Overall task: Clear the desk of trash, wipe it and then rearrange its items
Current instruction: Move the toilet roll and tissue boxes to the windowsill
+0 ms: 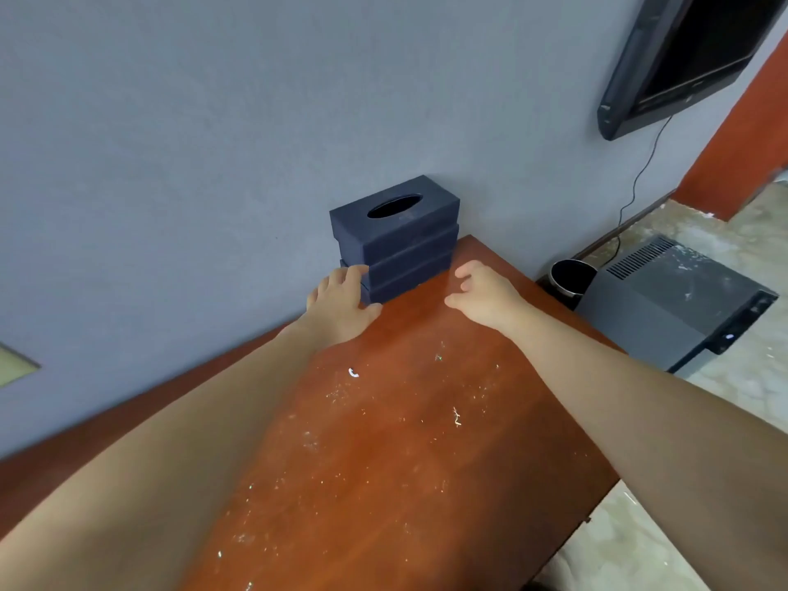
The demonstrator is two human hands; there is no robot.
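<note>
Right now the dark blue tissue box [394,245], stepped in three tiers with an oval slot on top, stands upright at the far corner of the desk [383,462], just above the middle of the frame and against the grey wall [170,142]. The left hand [341,302] meets its lower left corner, fingers laid fairly straight along the side and thumb spread toward the front edge, a touch more than a clasp as far as shows; the right hand [482,292] sits just beside the lower right corner, fingers loosely curled and holding nothing, and whether it touches the box I cannot tell. The step looks like setting the box in place, or lifting it off for wiping. To do it well, both palms should bracket the lowest tier evenly, since the tiers may be separate pieces and a push up high could slide them apart. Toward the lower middle of the frame the wood carries pale specks [337,396] and a small white scrap [353,372], so wiping seems unfinished. At right, on the floor, stand a dark bin [571,277] and a grey unit [673,305]; a screen [682,57] hangs at upper right
</note>
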